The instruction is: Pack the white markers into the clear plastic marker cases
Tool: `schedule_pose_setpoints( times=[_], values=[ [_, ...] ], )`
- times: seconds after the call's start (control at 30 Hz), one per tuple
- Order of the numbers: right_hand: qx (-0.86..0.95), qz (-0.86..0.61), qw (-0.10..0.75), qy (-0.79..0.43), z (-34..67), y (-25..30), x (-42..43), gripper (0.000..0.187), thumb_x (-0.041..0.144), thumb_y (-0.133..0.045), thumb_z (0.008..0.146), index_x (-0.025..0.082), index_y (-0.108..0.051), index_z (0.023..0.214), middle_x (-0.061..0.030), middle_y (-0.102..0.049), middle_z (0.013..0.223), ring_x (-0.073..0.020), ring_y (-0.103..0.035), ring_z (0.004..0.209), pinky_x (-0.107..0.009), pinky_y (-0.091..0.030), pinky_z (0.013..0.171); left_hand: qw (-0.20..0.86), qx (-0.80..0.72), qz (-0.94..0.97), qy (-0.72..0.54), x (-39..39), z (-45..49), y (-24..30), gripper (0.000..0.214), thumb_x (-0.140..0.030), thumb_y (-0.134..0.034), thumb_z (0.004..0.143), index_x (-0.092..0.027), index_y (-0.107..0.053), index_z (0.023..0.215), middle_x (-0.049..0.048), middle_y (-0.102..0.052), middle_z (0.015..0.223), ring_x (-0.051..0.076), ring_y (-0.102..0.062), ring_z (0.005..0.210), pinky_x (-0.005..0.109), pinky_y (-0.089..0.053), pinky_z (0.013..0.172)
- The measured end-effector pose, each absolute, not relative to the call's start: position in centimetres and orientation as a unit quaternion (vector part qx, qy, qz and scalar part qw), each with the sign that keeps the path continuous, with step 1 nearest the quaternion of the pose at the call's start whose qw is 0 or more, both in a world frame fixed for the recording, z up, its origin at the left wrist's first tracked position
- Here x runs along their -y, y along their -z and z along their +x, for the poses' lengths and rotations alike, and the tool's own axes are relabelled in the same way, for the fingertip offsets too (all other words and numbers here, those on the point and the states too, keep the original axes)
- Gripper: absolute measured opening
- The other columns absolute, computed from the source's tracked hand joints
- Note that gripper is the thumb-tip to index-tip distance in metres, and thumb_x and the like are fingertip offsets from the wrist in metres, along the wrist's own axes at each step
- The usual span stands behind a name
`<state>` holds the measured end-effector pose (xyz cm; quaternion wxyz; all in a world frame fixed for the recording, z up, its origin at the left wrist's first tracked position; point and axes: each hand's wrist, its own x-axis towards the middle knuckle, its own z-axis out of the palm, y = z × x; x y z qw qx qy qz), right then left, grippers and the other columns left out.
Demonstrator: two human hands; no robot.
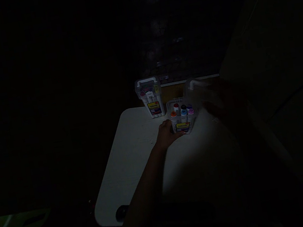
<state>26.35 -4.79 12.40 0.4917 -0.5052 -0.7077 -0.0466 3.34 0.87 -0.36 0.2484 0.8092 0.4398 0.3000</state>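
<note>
My left hand (166, 135) is closed around the lower left side of a clear plastic marker box (183, 126) standing on the white table. The box is uncovered at the top. Several markers show inside, with red, orange, black, blue and pink caps; one red-capped marker (176, 108) stands higher than the others. Its clear lid (198, 88), with a white handle, is tilted up at the box's right side. My right hand (216, 104), dark and blurred, grips the lid's right side; its fingers barely show.
A second marker box (152, 99), lidded and handled, stands behind to the left. A dark rounded object (122, 213) lies at the near left edge of the white table (124, 161). A wall (284, 66) rises on the right. The surroundings are very dark.
</note>
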Motion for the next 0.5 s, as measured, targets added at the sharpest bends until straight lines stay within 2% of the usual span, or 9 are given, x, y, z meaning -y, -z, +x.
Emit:
schedule_pose_setpoints(
  times=[0.23, 0.5],
  values=[
    [0.741, -0.472, 0.476, -0.012, 23.0, -12.4, 5.9, 0.034, 0.030, -0.066, 0.081, 0.026, -0.062, 0.115, -0.0092, -0.058, 0.136, -0.0268, -0.053, 0.128, -0.048, -0.048, 0.104, 0.230, -0.426, 0.831, -0.274, -0.6, 3.5, 0.2, 0.067, -0.067, -0.073, 0.065, -0.016, -0.064, 0.108, 0.0111, -0.071, 0.102, 0.029, -0.067, 0.097, 0.044, -0.051, 0.092],
    [0.749, -0.474, 0.461, -0.032, 23.0, -12.0, 5.3, 0.034, 0.031, -0.069, 0.080, 0.030, -0.063, 0.113, -0.0040, -0.057, 0.138, -0.0293, -0.050, 0.131, -0.053, -0.046, 0.106, 0.230, -0.429, 0.832, -0.267, -0.3, 3.6, 0.0, 0.062, -0.068, -0.070, 0.066, -0.019, -0.064, 0.104, 0.0087, -0.071, 0.101, 0.028, -0.067, 0.097, 0.043, -0.051, 0.091]
  ],
)
